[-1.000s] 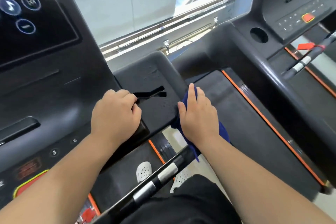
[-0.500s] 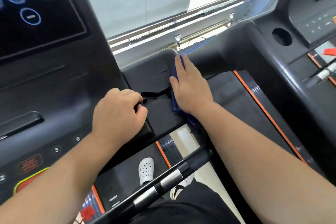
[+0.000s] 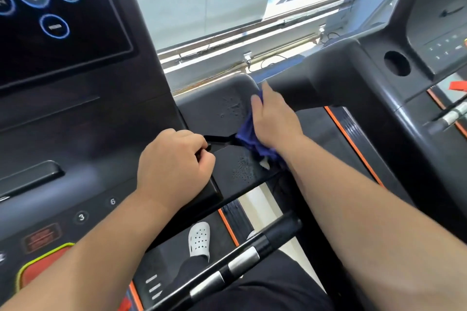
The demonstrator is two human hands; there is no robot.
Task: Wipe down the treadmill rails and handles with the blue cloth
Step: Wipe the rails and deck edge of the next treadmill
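My right hand [image 3: 274, 121] presses the blue cloth [image 3: 249, 135] flat against the right edge of the dark treadmill side rail [image 3: 217, 108], close to the neighbouring machine's rounded arm [image 3: 310, 83]. Most of the cloth is hidden under the palm; a crumpled part sticks out below it. The rail's surface shows wet speckles. My left hand [image 3: 174, 161] is closed in a fist around the rail's black grip [image 3: 209, 189], beside a narrow slot [image 3: 217, 139].
The console touchscreen [image 3: 50, 12] and number buttons [image 3: 80, 217] fill the left. A black and silver handlebar [image 3: 242, 257] crosses below my arms. My white clog [image 3: 199, 237] stands on the belt. A second treadmill [image 3: 417, 63] with orange trim is close on the right.
My right hand slid the cloth forward along the rail, from its near edge up toward the far end. The left hand kept its grip in the same place.
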